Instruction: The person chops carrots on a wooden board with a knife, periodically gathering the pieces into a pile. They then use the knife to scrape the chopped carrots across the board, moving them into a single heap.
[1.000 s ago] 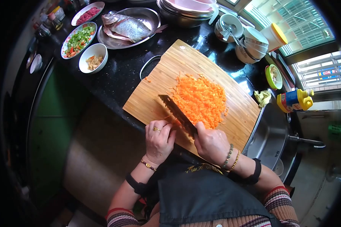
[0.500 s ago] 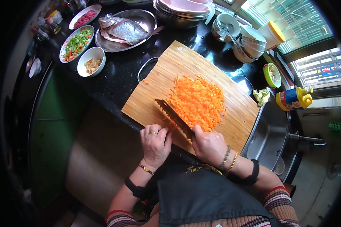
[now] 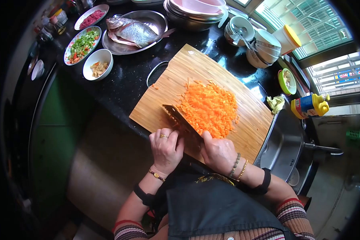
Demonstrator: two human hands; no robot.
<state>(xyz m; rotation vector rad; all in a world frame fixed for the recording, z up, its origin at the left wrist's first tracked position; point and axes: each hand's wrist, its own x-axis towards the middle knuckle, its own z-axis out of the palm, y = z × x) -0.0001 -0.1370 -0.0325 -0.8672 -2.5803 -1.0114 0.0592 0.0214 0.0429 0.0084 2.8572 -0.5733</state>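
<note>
In the head view a mound of finely chopped carrot [image 3: 210,108] is heaped on a wooden cutting board [image 3: 148,108]. My right hand [image 3: 220,154] is closed around the handle of a kitchen knife [image 3: 184,125]. Its dark blade points up and left along the near side of the carrot, with small bits stuck to it. At the board's near edge my left hand [image 3: 166,150], a ring on one finger, is closed with its fingers curled close to the blade. Whatever those fingertips may hold is hidden.
A whole fish lies in a metal dish [image 3: 164,32] at the back. Beside it stand a plate of chopped vegetables [image 3: 67,50], a white bowl [image 3: 90,76] and a plate of pink meat [image 3: 79,24]. Stacked bowls [image 3: 264,52], a yellow-capped bottle [image 3: 308,106] and the sink [image 3: 284,132] are right.
My left hand has shifted slightly up and right, closer to the blade. The knife has tilted, showing more of its dark face, and the right hand has moved slightly.
</note>
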